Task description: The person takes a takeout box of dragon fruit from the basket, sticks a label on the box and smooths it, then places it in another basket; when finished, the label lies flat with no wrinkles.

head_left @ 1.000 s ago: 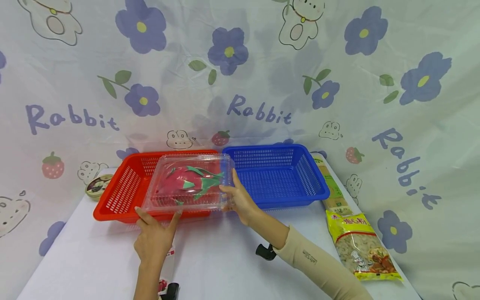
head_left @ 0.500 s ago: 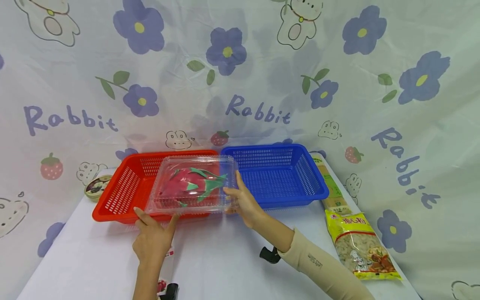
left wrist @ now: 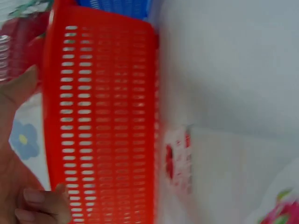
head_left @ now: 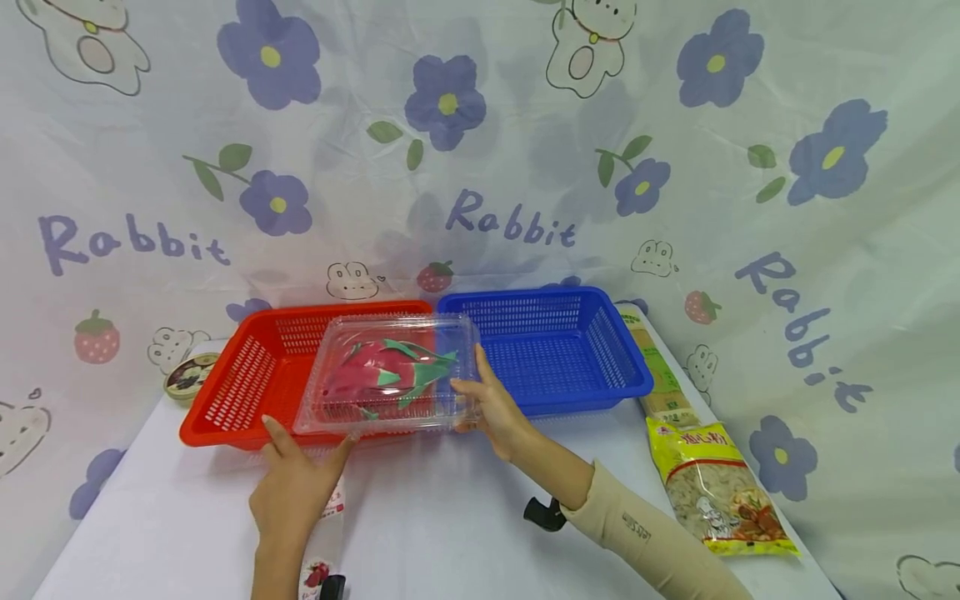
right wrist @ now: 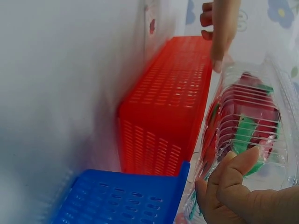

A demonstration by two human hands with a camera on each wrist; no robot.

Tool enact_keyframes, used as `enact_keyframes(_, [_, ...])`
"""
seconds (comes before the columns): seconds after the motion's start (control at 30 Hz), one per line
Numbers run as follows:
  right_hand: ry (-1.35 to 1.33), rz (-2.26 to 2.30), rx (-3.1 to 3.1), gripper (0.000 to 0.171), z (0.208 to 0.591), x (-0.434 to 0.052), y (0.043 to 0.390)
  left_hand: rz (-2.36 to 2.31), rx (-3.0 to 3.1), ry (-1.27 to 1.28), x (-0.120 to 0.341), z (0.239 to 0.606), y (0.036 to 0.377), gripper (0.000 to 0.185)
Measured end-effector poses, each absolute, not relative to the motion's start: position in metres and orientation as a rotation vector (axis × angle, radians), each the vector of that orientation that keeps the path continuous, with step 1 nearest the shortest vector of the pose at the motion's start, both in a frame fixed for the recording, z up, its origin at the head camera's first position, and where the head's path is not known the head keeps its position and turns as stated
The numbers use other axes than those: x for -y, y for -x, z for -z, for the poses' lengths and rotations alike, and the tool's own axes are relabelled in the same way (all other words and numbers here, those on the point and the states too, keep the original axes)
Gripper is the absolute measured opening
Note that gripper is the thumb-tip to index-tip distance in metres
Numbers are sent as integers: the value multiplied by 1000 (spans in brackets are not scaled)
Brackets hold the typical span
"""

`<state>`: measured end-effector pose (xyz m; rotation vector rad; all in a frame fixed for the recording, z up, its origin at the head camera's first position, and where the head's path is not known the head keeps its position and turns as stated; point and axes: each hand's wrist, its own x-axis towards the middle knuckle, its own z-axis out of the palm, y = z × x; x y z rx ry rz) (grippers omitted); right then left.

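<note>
A clear plastic clamshell box (head_left: 322, 408) with a pink-and-green dragon fruit (head_left: 386, 371) inside hangs over the red basket (head_left: 247, 375), its right end overlapping the blue basket (head_left: 555, 358) in the head view. My right hand (head_left: 498, 408) grips the box by its right end; in the right wrist view, curled fingers (right wrist: 229, 177) lie against the ribbed side. My left hand (head_left: 292, 487) is by the box's front left corner, index finger and thumb spread. The thumb (left wrist: 21, 91) points toward the box in the left wrist view, where the other fingers are bent loosely.
A yellow food bag (head_left: 720, 492) and a long green packet (head_left: 660, 375) lie along the table's right edge. A round tin (head_left: 189, 377) sits left of the red basket. Beneath my left wrist is a flat clear packet (head_left: 326, 533) with red print.
The box has shifted slightly right and toward me with my right hand. My left hand has drawn back down and left, away from the box's front edge.
</note>
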<state>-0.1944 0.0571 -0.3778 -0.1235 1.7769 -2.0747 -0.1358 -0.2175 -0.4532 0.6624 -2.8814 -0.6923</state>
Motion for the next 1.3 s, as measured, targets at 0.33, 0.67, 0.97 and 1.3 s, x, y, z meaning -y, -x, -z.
enact_keyframes(0.33, [114, 2069, -1794, 87, 380, -60, 193, 733, 3067, -577, 223, 410, 116, 146])
enact_keyframes(0.67, [132, 2053, -1793, 87, 383, -65, 189, 762, 3087, -377, 222, 390, 114, 135])
enact_keyframes(0.97, [146, 2042, -1791, 87, 385, -67, 181, 776, 3088, -302, 219, 392, 114, 131])
enact_keyframes(1.3, [139, 2049, -1774, 85, 385, -69, 173, 767, 3071, -289, 217, 389, 113, 124])
